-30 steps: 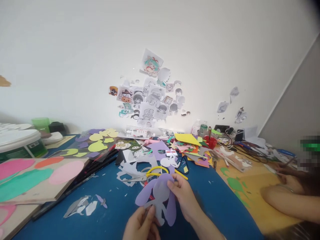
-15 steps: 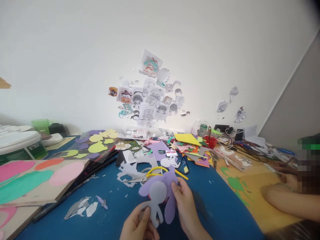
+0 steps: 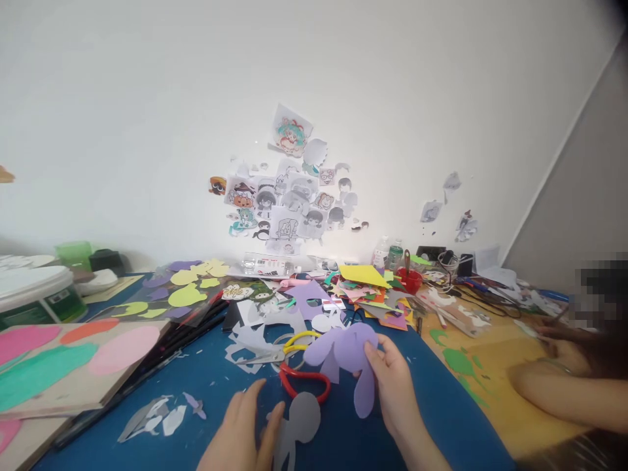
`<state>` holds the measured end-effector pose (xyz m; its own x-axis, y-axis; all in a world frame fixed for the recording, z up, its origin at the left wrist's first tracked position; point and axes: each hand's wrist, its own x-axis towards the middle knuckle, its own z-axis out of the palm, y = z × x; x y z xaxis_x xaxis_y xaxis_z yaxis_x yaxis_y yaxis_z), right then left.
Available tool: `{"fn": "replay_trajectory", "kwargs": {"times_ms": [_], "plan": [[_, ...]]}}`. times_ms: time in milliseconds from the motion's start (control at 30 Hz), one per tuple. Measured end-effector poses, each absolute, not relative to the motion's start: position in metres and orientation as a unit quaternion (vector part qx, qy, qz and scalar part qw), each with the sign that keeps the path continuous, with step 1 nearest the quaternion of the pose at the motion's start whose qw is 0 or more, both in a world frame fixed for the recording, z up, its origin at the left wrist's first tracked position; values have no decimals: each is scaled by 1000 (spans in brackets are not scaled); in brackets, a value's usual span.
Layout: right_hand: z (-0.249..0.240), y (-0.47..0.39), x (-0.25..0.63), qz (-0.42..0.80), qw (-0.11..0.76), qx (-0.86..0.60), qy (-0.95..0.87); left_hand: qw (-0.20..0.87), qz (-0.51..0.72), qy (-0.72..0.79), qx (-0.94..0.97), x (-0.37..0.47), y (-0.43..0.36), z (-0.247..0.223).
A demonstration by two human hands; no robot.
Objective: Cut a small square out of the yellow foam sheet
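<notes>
In my right hand point(image 3: 392, 376) is a purple paper cutout point(image 3: 350, 350) with a round middle and long drooping lobes, pinched at its right side between thumb and fingers. My left hand point(image 3: 243, 425) is low, its fingers apart, palm toward the blue table surface. Beside its thumb lies a grey paper figure point(image 3: 305, 418) with a round head; its lower part runs out of the picture. Between and beyond the hands lie scissors with a yellow handle point(image 3: 297, 341). A red loop handle point(image 3: 307, 386) shows just below; I cannot tell whether it belongs to the same pair.
Small paper scraps point(image 3: 157, 415) lie at left on the blue tabletop point(image 3: 206, 379). Painted boards point(image 3: 73, 360) and a white tub point(image 3: 36, 291) stand farther left. Stacked coloured paper point(image 3: 367, 281) is at the back. Another person's arm point(image 3: 554, 392) rests on the wooden surface at right.
The purple cutout has moved up and right in my right hand, apart from the grey figure. My left hand has opened and let go of the grey figure, now lower down.
</notes>
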<state>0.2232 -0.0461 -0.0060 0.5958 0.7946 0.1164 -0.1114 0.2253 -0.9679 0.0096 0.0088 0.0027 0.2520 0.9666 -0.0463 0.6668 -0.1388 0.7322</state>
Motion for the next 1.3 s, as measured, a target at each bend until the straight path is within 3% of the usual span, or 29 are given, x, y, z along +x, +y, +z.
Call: {"fn": "replay_trajectory", "kwargs": {"times_ms": [200,367,867,1167,1300], "plan": [[-2,-42,195,407,621,-518,-425,585,255,349,686,26,29,17],[1,-37,194,373,619,-528,-446,659,217,290,659,36,33,6],[0,-28,183,313,557,-608,-471,715,263,276,586,34,27,2],[-2,-38,176,240,527,-644,-500,639,328,361,595,22,34,0],[-13,-44,173,229,456,-699,-501,608,369,435,552,-9,45,-5]]}}
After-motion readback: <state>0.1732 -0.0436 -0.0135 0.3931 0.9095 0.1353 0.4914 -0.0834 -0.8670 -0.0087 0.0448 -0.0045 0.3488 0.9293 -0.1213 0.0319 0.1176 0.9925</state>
